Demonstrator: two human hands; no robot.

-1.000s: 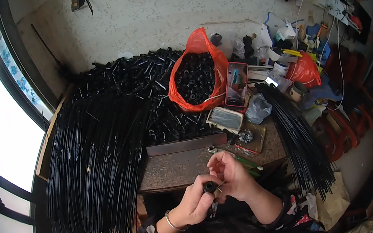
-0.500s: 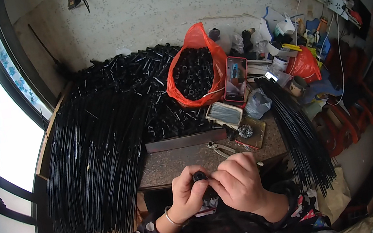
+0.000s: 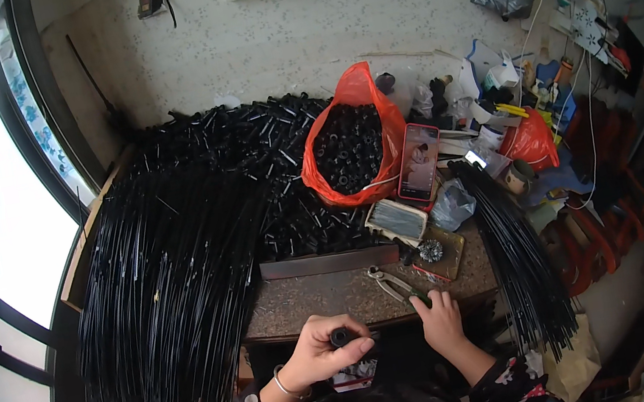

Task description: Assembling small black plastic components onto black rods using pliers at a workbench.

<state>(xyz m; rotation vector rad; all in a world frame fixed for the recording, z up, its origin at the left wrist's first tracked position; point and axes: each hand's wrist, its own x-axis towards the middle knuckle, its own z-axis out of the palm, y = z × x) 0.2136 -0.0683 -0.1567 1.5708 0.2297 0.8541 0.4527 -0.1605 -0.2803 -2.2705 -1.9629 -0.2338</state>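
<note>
My left hand [image 3: 321, 352] is wrapped round a short black tubular piece [image 3: 340, 336], held upright just off the table's front edge with its hollow end showing. My right hand [image 3: 442, 322] is at the front edge of the table, fingers closing round the handle ends of metal pliers [image 3: 389, 282] that lie on the brown tabletop [image 3: 313, 295]. The pliers' jaws point away from me. Palm and most handle contact are hidden.
Long thin black rods [image 3: 165, 289] hang over the left edge; another bundle [image 3: 515, 244] lies right. Black tubular parts [image 3: 234, 143] are heaped behind a low bar [image 3: 329, 263]. A red bag [image 3: 311, 170] of parts, a phone [image 3: 420, 159] and a small box [image 3: 396, 221] stand near.
My right hand has left the black piece and moved right and forward to the pliers' handles. My left hand keeps the piece. The whole view has shifted slightly.
</note>
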